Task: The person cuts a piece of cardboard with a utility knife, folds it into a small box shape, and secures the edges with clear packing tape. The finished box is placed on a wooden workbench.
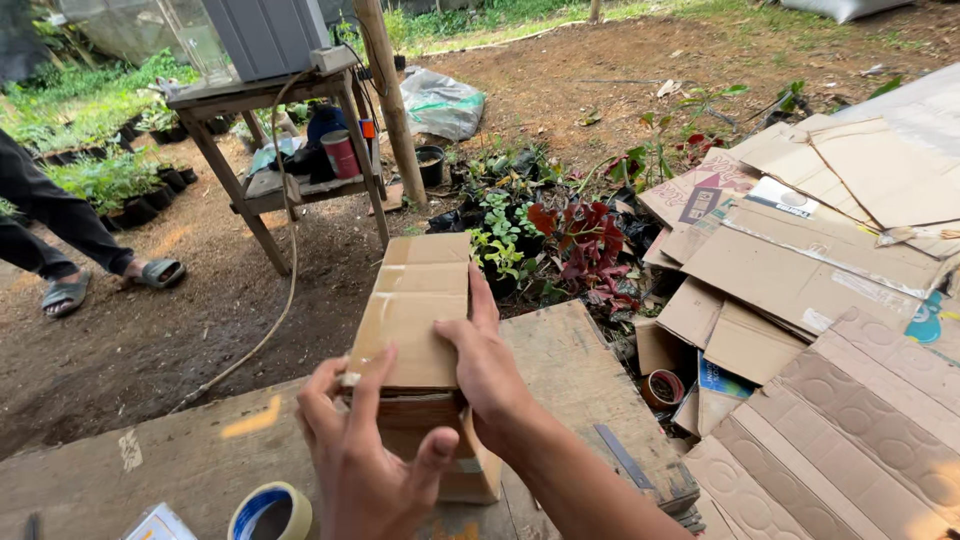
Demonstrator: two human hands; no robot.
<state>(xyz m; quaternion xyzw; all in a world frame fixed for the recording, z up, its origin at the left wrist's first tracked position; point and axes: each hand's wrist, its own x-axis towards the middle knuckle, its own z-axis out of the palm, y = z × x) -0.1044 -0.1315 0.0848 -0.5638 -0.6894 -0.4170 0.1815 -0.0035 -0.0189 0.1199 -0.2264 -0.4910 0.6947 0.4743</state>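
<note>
A person's two hands grip a cardboard box [415,330] standing on a worn wooden board [570,375] outdoors. The left hand [365,455] wraps the box's near left corner, fingers spread over its top flap; the right hand [485,365] presses flat against the right side, fingers lying along the top edge. The box's flaps are folded shut, with brown tape across its lower front. A tape roll [270,513] with a blue core lies on the board just left of the left hand. Flattened cardboard sheets [830,270] are heaped to the right, with potted plants [560,240] beyond the board. Farther back a wooden table [270,100] stands on bare earth, and another person's sandalled feet [110,282] show at the left edge.
</note>
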